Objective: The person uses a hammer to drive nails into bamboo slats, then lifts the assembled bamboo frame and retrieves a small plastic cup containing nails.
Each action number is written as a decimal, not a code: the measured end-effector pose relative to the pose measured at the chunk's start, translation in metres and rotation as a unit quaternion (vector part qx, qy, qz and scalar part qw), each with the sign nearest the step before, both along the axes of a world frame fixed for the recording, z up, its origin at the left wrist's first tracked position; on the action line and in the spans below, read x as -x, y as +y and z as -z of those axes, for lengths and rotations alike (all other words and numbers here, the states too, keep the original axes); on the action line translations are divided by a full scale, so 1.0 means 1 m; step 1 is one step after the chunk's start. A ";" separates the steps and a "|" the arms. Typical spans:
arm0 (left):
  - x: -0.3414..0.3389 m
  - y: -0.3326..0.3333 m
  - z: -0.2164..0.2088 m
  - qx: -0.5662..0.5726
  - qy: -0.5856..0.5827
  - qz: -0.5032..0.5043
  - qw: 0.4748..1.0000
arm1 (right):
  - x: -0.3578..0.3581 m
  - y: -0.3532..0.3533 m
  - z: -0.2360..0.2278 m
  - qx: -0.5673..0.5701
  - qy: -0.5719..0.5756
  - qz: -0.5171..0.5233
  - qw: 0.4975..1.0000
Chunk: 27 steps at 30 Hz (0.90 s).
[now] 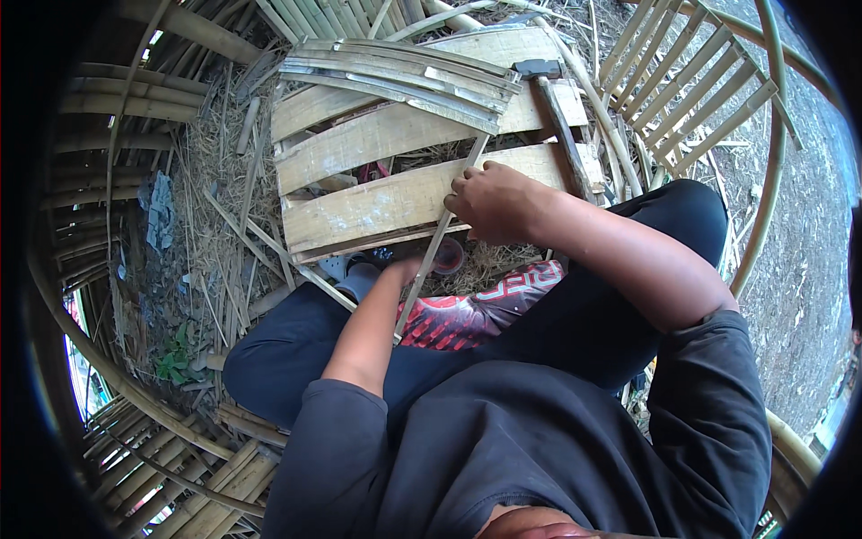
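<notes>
at the far left, curved brown bamboo hoops and slat frames ring the scene, with dry straw litter spread over the ground beside them. a small green weed grows low on the left, near the person's dark trouser knee.

moving inward, a pale wooden slatted pallet lies in front of the person, and a stack of thin grey curved bamboo strips rests across its upper boards.

the left hand sits low, just under the near edge of the pallet, mostly hidden; it appears to be closed around the lower part of a long thin pale bamboo strip, though the fingers cannot be clearly seen. the strip runs diagonally from above the red patterned cloth on the lap up across the nearest board toward the stack.

the right hand rests on the nearest board, fingers curled shut, pressing against the strip's upper part; the strip passes just to the left of its knuckles, touching them.

further right, a hammer with a dark metal head and worn wooden handle lies on the pallet's right side, well above the right hand. beyond it stands another bamboo slat frame, over bare grey dirt.
</notes>
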State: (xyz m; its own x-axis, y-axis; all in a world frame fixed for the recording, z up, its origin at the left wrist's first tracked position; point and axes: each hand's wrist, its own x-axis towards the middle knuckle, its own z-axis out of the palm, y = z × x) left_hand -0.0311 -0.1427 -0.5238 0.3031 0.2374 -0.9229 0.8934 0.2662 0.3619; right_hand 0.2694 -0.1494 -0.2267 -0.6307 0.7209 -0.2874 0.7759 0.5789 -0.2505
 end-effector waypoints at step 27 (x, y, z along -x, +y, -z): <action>0.022 0.009 -0.307 -0.306 0.195 0.073 0.929 | -0.007 0.012 0.001 0.097 -0.042 0.045 0.993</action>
State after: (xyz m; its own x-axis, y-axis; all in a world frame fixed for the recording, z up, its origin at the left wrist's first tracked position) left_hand -0.0528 -0.1342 -0.2168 0.0437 0.7361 -0.6754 0.9988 -0.0160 0.0473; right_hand 0.2765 -0.1376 -0.2273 -0.5338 0.6989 -0.4760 0.8454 0.4535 -0.2822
